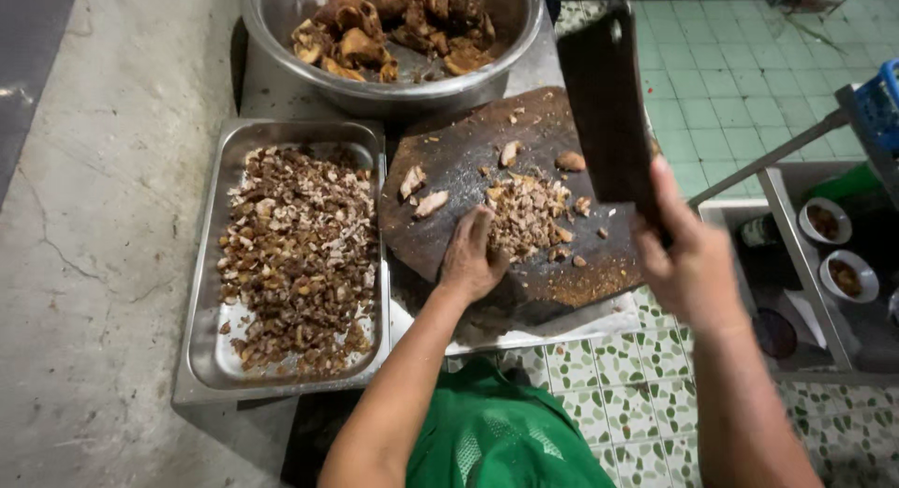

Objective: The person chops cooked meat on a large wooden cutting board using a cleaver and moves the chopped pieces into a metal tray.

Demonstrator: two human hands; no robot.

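Observation:
My left hand [473,258] rests on the dark round chopping board [440,160], fingers against the left side of a pile of chopped brown meat [527,214]. My right hand [688,263] grips the handle of a broad dark cleaver [607,109], its blade raised upright above the board's right side. A few larger meat pieces [420,193] lie loose on the board to the left of the pile.
A steel tray [211,357] left of the board holds several chopped meat bits. A big steel bowl [393,90] of large meat chunks stands behind. At right, a steel rack holds small bowls [847,274] over green tiled floor.

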